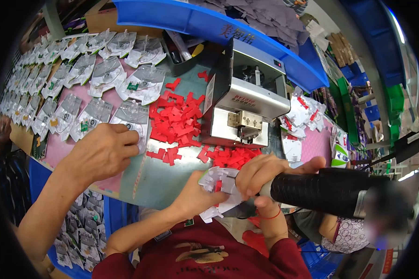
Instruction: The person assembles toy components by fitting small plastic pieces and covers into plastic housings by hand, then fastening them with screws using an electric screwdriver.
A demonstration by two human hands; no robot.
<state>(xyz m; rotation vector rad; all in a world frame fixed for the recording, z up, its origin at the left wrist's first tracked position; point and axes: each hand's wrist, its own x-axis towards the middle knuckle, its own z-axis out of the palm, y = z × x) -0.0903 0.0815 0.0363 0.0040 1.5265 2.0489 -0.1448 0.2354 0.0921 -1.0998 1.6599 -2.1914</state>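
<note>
My left hand is closed on a white plastic housing with a green edge, held tilted above the table's front edge. A small red piece sits inside this housing. My right hand grips the front end of a black electric screwdriver, whose tip points at the housing; whether it touches a screw I cannot tell. Just beyond my hands lies a pile of red plastic pieces.
A screw feeder machine stands behind the red pile. Rows of white housings cover the left, where a co-worker's hand reaches in. More housings lie right. A blue bin is below left; another person sits at right.
</note>
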